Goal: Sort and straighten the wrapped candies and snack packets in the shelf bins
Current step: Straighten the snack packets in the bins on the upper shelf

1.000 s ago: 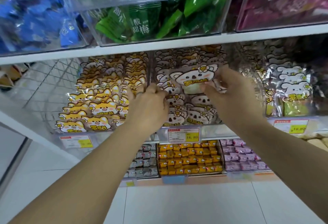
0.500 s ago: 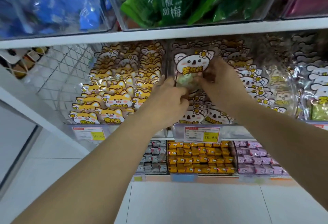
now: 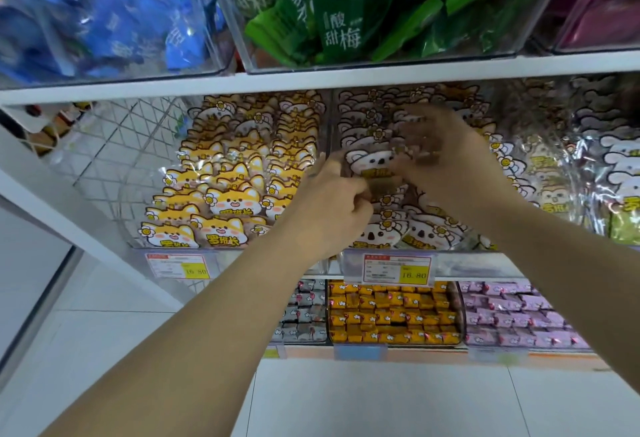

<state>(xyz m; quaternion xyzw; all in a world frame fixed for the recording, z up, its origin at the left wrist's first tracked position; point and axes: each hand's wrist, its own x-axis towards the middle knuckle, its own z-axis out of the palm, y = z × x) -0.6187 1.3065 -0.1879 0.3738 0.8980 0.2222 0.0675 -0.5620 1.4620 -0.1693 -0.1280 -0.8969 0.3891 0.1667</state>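
Pinching a koala packet (image 3: 372,163) by its left edge, the left hand (image 3: 332,201) grips narrowly; the right hand (image 3: 446,159) is blurred, its grip cannot be told. Risk: the slick wrapper slips, toppling rows in the bin (image 3: 485,261).

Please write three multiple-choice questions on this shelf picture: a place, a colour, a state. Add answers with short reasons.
1. The held packet is over: A fox packets; B koala packets; C purple candies.
2. The upper-shelf packets right above it are: A green; B yellow; C grey.
3. The left hand: A hangs open; B pinches the packet; C is unseen.
Answers: 1 B, koala faces lie under it; 2 A, their wrappers are green; 3 B, its fingers curl on the packet's left edge.
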